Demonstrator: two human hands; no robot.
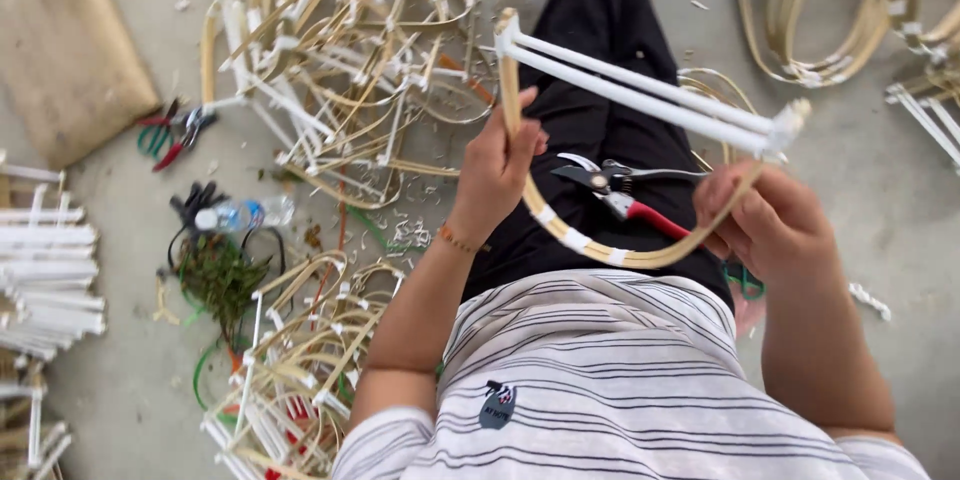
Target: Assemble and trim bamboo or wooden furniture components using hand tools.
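Note:
I hold a bow-shaped frame (590,245) of bent bamboo strip over my lap, closed at the top by two white rods (650,90). My left hand (495,170) grips the left side of the bamboo curve, just below the rods' end. My right hand (770,220) clasps the right side of the curve under the taped corner. A pair of red-handled cutters (620,195) lies on my black trousers, inside the frame's loop.
Piles of similar bamboo frames lie on the concrete floor at upper left (340,60), lower left (300,360) and upper right (840,10). White rods (45,280) stack at the left edge. Pliers (170,135), a plastic bottle (240,213) and a woven mat (65,50) lie nearby.

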